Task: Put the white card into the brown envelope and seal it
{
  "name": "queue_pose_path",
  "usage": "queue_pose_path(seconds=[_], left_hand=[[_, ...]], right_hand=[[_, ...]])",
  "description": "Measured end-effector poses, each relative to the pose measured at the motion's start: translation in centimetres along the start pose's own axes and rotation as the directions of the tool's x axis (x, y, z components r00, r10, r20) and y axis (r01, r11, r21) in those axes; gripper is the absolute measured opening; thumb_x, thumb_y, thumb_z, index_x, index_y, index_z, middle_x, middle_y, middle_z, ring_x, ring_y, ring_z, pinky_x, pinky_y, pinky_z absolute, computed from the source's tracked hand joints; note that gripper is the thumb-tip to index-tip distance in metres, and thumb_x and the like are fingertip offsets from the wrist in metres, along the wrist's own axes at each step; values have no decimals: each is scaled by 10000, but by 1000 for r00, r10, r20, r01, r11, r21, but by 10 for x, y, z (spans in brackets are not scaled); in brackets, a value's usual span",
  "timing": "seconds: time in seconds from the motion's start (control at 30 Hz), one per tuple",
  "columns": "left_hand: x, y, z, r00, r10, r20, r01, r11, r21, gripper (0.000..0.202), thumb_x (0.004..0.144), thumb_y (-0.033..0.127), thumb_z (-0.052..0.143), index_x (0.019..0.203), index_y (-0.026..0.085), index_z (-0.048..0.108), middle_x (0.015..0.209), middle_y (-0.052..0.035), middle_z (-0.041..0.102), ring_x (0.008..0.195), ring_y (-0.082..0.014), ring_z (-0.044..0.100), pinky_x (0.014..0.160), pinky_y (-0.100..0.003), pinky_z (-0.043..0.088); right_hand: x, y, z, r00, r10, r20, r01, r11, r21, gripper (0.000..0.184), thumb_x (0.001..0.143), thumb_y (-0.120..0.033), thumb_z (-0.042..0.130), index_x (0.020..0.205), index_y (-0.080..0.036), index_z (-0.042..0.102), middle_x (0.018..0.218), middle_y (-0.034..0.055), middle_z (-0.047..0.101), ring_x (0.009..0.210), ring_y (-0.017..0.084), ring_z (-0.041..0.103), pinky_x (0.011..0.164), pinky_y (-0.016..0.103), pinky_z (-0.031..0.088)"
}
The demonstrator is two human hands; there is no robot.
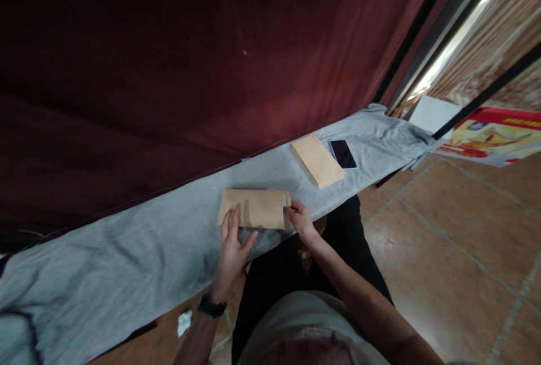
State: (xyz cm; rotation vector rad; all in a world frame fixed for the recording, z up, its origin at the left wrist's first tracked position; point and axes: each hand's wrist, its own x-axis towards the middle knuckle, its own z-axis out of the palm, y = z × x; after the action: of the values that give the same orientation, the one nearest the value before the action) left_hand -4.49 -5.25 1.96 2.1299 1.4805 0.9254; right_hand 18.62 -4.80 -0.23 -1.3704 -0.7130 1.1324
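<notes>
A brown paper envelope (264, 207) lies lengthwise on the grey cloth in front of me. My left hand (233, 241), with a dark watch on its wrist, is at the envelope's left part, fingers apart and fingertips on or just over the paper. At the right end, my right hand (299, 217) has its thumb and fingers pinched on the envelope's flap edge. Beside the fingertips a small pale patch shows at the opening; what it is I cannot make out.
A stack of similar envelopes (319, 162) lies further right, with a phone (343, 154) next to it. The narrow cloth-covered surface (169, 230) runs along a dark red curtain (190, 72). A printed board (494, 135) stands at the far right above the tiled floor (443, 241).
</notes>
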Motion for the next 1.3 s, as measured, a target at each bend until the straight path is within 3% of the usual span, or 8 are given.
queue_pose_path(seconds=[0.07,0.13,0.23,0.4,0.5,0.73,1.13,1.3], left_hand=[[-14,7,12,952,-290,-100,252,925,-285,687,939,583,584,1505,231,419,1471,-172,507,1373,-310,515,1123,-501,459],[-22,18,23,871,-487,60,431,701,-568,630,928,608,589,1424,236,477,1294,-151,637,1211,-278,645,1047,-480,527],[-18,39,36,784,-513,350,546,301,-781,554,877,597,671,1261,213,561,1188,-138,704,1131,-280,698,982,-488,568],[11,66,50,703,-571,424,557,70,-828,451,742,430,834,1096,225,641,1188,-91,729,1093,-256,716,865,-382,607],[23,68,55,702,-576,418,549,64,-833,451,711,370,845,1090,217,654,1135,-77,752,1032,-236,732,817,-344,601],[41,58,49,751,-543,375,549,200,-811,436,657,313,846,1046,180,698,1083,-101,769,923,-241,737,746,-325,589],[53,40,52,710,-607,356,622,306,-721,377,547,318,868,820,182,645,777,-8,715,621,-128,653,564,-232,518],[55,29,46,706,-609,362,645,342,-683,418,524,344,896,796,166,632,747,-9,696,585,-119,633,507,-217,502]], right_hand=[[0,1,1,1000,16,-20,-15,999,32,303,700,-468,617,801,-184,649,743,36,696,686,184,623,650,289,494],[-2,1,5,999,28,-35,-25,997,73,333,710,-488,604,846,-186,641,783,51,712,695,193,641,650,296,505],[-9,3,14,997,26,-74,-15,989,148,350,697,-491,636,885,-195,639,832,57,727,719,195,651,662,293,513],[-18,6,20,997,28,-69,-19,992,129,327,685,-490,649,846,-206,620,837,52,725,740,195,644,716,314,530],[-20,4,16,998,46,-41,-41,993,114,322,710,-473,643,894,-209,628,885,62,739,759,200,653,688,306,533],[-15,-8,7,997,73,4,-73,987,146,378,693,-461,710,959,-196,670,939,59,749,782,201,685,656,292,557],[11,-7,-8,977,207,43,-206,978,-29,221,722,-378,736,827,-212,638,683,14,700,551,183,664,545,317,589],[8,-1,-16,983,183,20,-179,975,-130,259,806,-393,660,988,-216,608,629,-31,618,503,171,600,508,308,538]])
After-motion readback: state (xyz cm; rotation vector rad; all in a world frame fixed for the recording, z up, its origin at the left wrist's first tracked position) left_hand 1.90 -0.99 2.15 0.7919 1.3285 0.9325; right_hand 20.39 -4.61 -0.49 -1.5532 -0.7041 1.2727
